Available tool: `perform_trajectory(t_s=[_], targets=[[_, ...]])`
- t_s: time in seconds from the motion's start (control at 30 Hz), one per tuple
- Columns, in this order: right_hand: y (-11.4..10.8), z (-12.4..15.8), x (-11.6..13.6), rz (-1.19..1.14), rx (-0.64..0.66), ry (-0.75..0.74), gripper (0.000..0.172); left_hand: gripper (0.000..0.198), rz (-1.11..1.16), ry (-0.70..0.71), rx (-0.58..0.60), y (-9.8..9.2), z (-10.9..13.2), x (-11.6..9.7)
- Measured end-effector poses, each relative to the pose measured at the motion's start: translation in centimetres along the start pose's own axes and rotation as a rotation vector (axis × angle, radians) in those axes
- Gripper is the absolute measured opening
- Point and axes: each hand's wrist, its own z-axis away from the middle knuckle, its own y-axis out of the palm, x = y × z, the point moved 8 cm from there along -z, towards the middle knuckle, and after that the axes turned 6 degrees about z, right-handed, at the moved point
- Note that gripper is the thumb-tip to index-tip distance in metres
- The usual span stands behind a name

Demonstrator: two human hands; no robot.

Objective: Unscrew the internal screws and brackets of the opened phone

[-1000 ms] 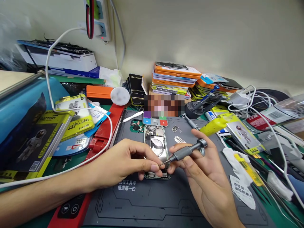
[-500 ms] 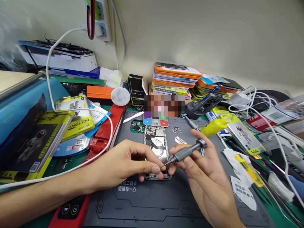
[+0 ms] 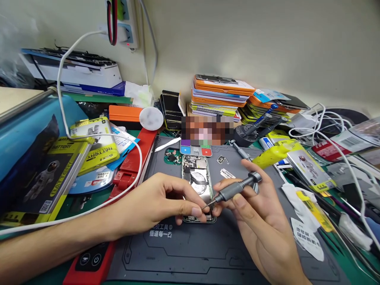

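Note:
An opened smartphone [image 3: 194, 163] lies on the grey work mat [image 3: 184, 261], its inner parts bare. Its lower half is partly covered by my hands. My right hand [image 3: 264, 225] holds a grey precision screwdriver [image 3: 233, 190] tilted, with the thin tip pointing down to the left. Over the lower part of the phone, my left hand [image 3: 166, 200] pinches thumb and forefinger together right at that tip. Whatever lies between those fingertips is too small or hidden to make out.
Behind the phone stand a coloured magnetic pad [image 3: 196, 150] and a stack of orange boxes [image 3: 222, 93]. A razor blade [image 3: 227, 174] and small metal parts [image 3: 222, 159] lie to the right. Battery packs [image 3: 44, 182] and a white cable [image 3: 130, 194] crowd the left.
The whole view has shifted slightly. Both hands keep nearly the same pose, with the screwdriver tip still at the left fingertips.

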Motion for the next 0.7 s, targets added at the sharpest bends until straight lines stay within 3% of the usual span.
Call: perform_trajectory(t_s=[0.33,0.7], targets=[[0.23,-0.29,0.13,-0.01,0.015,-0.004,0.056,0.012,0.01,0.016,0.006,-0.07,-0.28,-0.13],[0.18,-0.33,-0.26,-0.039,0.018,0.038,0.065,0.018,-0.047,0.011,0.003,-0.19,0.11,0.13]])
